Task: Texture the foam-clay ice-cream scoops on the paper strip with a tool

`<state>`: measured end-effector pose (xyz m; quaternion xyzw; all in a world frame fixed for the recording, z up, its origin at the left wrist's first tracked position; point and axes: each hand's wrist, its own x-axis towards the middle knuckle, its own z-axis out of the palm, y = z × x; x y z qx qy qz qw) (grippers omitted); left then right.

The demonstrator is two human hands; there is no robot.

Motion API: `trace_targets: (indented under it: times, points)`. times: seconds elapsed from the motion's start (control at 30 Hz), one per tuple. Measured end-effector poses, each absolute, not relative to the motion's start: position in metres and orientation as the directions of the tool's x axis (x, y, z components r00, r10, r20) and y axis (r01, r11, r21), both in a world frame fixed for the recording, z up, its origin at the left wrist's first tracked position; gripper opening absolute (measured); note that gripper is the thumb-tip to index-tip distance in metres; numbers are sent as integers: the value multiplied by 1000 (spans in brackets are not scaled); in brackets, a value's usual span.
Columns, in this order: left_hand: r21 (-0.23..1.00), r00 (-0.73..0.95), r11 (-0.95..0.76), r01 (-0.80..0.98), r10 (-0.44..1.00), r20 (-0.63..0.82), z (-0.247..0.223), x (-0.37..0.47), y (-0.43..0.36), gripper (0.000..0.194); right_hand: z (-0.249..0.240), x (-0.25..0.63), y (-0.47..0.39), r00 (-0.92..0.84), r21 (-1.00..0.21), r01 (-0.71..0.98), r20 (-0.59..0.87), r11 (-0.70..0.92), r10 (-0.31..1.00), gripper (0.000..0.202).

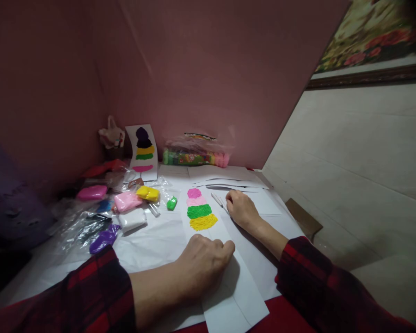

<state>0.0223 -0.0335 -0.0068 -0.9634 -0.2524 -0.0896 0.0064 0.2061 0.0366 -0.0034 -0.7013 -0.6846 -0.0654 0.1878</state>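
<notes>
A long white paper sheet [241, 300] lies before me, with stacked bands of clay on its far part: a magenta blob [194, 193], a pale pink band [196, 202], a green band [198, 211] and a yellow band [203, 222]. My left hand [206, 261] is curled closed over the sheet, just below the yellow band; its fingertips are hidden. To the right of the clay, my right hand [242, 209] has bent, closed fingers beside slim white pen-like tools [217, 200]. Whether it grips one of them I cannot make out.
Packets of clay, pink [127, 201], yellow [148, 193], white [133, 220] and purple [104, 238], lie at left among clear plastic bags. A green lump [171, 203] sits nearer. A finished clay picture [144, 152] leans at the back beside a bagged clay pack [196, 157]. Papers [225, 174] lie behind.
</notes>
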Motion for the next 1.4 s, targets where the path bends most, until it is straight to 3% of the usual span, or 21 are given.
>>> trace_targets:
  times: [0.43, 0.67, 0.8, 0.93, 1.0, 1.2, 1.4]
  points:
    - [45, 860, -870, 491, 492, 133, -1, 22, -34, 16, -20, 221, 41, -10, -298, 938, 489, 177, 872, 14]
    - [-8, 864, -872, 490, 485, 134, -3, 23, -35, 15, -24, 223, 42, -37, -328, 913, 523, 242, 852, 15]
    - [-69, 845, -871, 487, 450, 288, -10, 23, -35, 10, -24, 223, 42, -32, -346, 905, 527, 249, 849, 17]
    - [-85, 730, -875, 476, 340, 593, -14, 23, -36, 10, -23, 223, 41, -22, -379, 887, 534, 263, 845, 19]
    - [-91, 681, -873, 479, 304, 666, -13, 22, -35, 14, -23, 223, 41, -12, -401, 876, 538, 269, 843, 20]
    - [-113, 633, -833, 542, 317, 706, 1, 1, -18, 31, -20, 222, 40, 50, -470, 847, 536, 249, 843, 24]
    - [-69, 488, -630, 774, 522, 700, 25, -36, 14, 45, -19, 220, 38, 77, -481, 844, 545, 236, 835, 30]
